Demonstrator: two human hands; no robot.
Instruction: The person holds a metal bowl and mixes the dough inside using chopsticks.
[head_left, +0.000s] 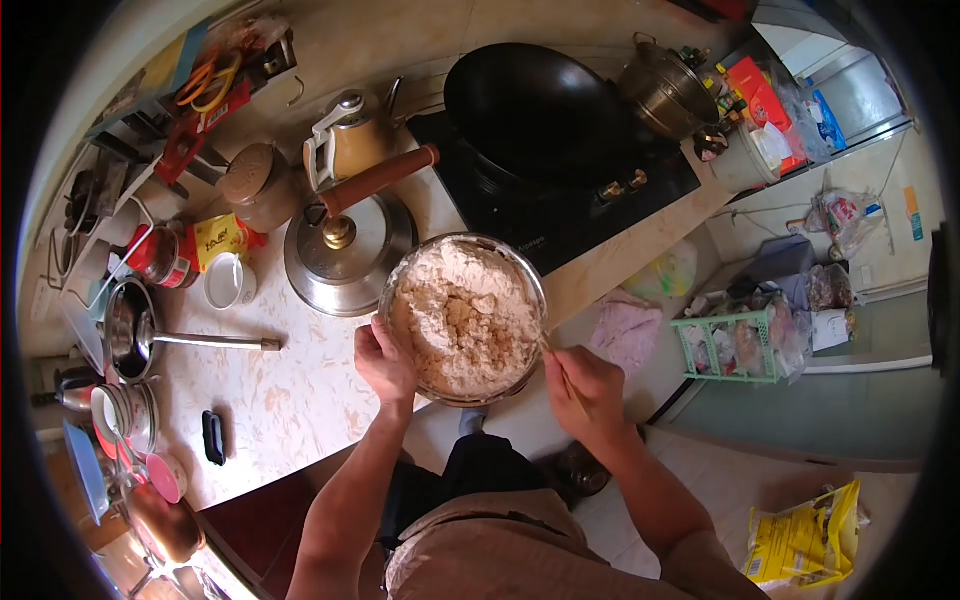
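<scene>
One round silver metal bowl [528, 268] of pale crumbly flour [465, 320] is nearest, at the counter's near edge. Two hands: the left hand [385, 362] clasps its left rim; the right hand [590, 390] curls around thin wooden stirring sticks [574, 390], number unclear. Far: one black wok [540, 110]. Left: one silver lid [365, 265], between bowl and one tan kettle [358, 148]; one white cup [230, 280].

Hands [386, 362] hold a floury bowl [539, 288] and stick [571, 388].

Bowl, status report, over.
Left hand gripping bowl; right hand gripping thin stick. Bowl holds pale, clumpy mixture. Metal lid close by, apparently not obstructing.
</scene>
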